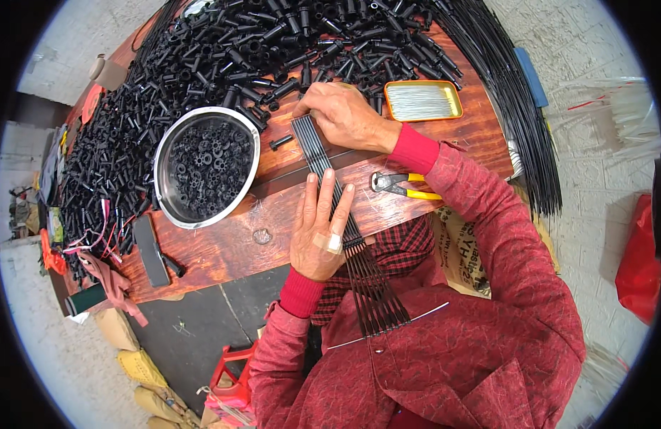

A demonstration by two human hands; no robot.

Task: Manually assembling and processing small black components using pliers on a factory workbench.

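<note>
A flat row of thin black rods (366,275) runs from the table down to my lap, side by side at the top and fanned out at the lower end. Flat across the upper part lies my left hand (320,229), fingers stretched, with a pale plaster on its back. At the top end my right hand (345,118) curls its fingers over the rod tips; its fingertips are partly hidden. A thin white rod (427,313) crosses the fanned ends at my red jacket. Yellow-handled pincers (398,184) lie right of the rods, and one loose black tubular part (281,141) lies left.
A steel bowl (256,154) of small black rings stands left. Heaped black tubular parts (223,68) cover the far and left table. An orange-rimmed tray (425,119) holds thin pale pins. Long black rods (516,93) hang over the right edge. A dark phone-like slab (151,250) lies front left.
</note>
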